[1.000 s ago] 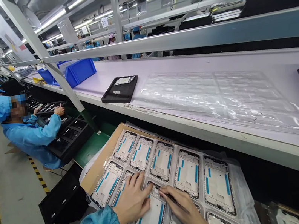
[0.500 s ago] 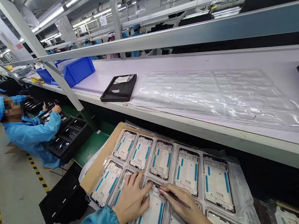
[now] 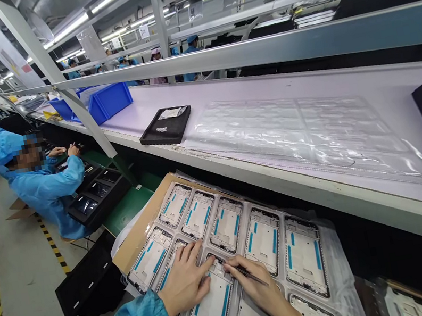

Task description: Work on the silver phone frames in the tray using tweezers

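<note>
My left hand [image 3: 187, 283] lay flat, fingers spread, on the phone frame [image 3: 213, 306] in the tray [image 3: 334, 267]. My right hand [image 3: 257, 290] pinched tweezers [image 3: 249, 274] at its top edge. Its long axis ran away from me. Every frame in view kept its blue strips; I judged most work remained.

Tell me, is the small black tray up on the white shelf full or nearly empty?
Nearly empty. The black tray on the white shelf holds only a small clear bag and a few tiny bits; most of its floor is bare.

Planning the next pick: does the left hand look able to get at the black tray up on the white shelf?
Probably yes: left hand lies flat on a phone frame, holding nothing, with open space up to the black tray.
</note>
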A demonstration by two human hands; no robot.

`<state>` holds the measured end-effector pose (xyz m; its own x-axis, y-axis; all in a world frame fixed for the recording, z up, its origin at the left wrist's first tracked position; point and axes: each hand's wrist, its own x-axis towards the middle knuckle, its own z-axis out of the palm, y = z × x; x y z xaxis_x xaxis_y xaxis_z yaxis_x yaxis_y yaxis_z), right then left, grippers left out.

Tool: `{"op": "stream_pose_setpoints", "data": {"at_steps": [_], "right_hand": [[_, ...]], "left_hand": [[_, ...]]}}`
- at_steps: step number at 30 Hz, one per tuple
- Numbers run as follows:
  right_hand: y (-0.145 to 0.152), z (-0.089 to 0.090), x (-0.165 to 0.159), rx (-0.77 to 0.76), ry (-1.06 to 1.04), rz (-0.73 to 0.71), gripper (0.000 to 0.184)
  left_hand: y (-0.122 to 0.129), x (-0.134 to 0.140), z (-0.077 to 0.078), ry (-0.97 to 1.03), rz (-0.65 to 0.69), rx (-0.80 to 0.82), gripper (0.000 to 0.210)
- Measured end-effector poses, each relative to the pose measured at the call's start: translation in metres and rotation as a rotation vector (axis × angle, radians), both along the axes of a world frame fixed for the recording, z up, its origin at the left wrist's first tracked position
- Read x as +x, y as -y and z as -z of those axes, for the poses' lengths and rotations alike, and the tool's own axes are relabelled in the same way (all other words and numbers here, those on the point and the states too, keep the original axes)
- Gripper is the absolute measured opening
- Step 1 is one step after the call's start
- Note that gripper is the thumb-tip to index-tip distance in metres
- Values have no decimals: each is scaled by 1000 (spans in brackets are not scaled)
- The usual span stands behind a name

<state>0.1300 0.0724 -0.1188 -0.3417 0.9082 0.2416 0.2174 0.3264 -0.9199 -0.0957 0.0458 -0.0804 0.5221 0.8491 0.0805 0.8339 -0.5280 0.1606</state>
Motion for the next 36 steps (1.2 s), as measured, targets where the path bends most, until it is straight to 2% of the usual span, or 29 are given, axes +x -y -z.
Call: {"op": "stream_pose_setpoints", "data": {"at_steps": [9,16,22,26,30,36], "right_hand": [[4,-2,-4,10,13,20,24],[3,4,-1,98,-36,26,19],[4,1,0,157,-31,8,16],[6,-2,0,174,1,81,16],[7,-2,1,150,-1,49,16],[7,3,3,192,-11,26,15]], "left_hand": [[2,5,-3,-96,-1,41,48],[0,9,-8,-124,15,50,48],[-2,10,-10,-146,21,47,48],[-2,12,-9,-147,25,55,46],[-1,11,-7,-137,17,50,48],[-2,7,-3,-76,19,28,48]]}}
